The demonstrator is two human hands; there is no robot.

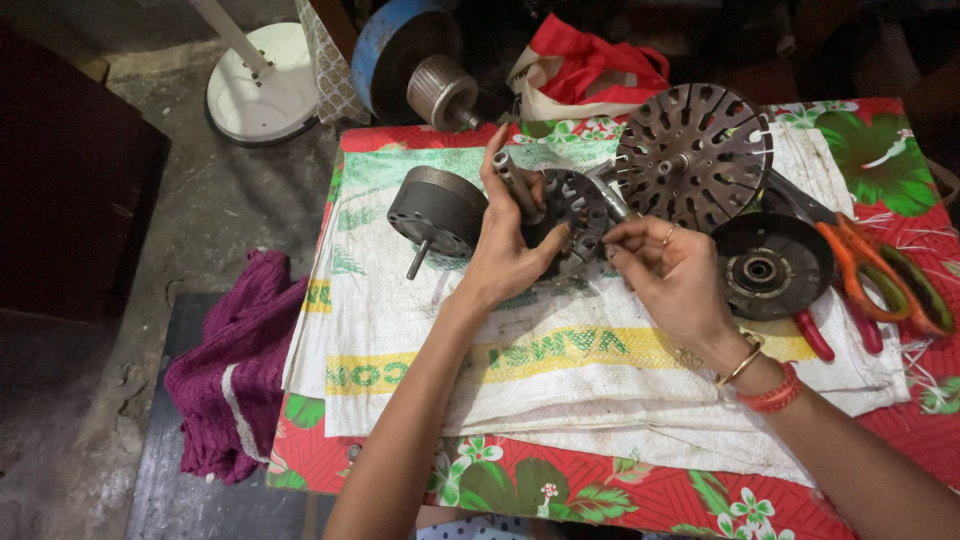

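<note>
My left hand (503, 255) grips a round slotted metal motor core (572, 215), thumb pressed against its near edge and fingers curled round its far-left side, with a short metal cylinder (512, 172) caught under my raised forefinger. My right hand (668, 272) is pinched shut on a thin metal tool (612, 203), whose tip lies against the core's right side. The core sits just above a white woven sack (560, 380) spread over the surface (620, 495), which wears a red floral cloth.

To the left of my left hand, a dark round motor housing (437, 210) with a shaft poking out lies tilted on the sack. To the far right of the core stands a large perforated metal disc (694, 155), touching or nearly touching the tool. Near it on the right lies a dark end cover (771, 266) with a bearing in the middle. Orange-handled scissors (880, 278) rest further right, and red-handled pliers (815, 335) sit just near the cover. A purple cloth (232, 370) hangs off the left edge of the surface. Beyond the far edge are a white round fan base (262, 85) on the floor and a red and white bag (580, 65).
</note>
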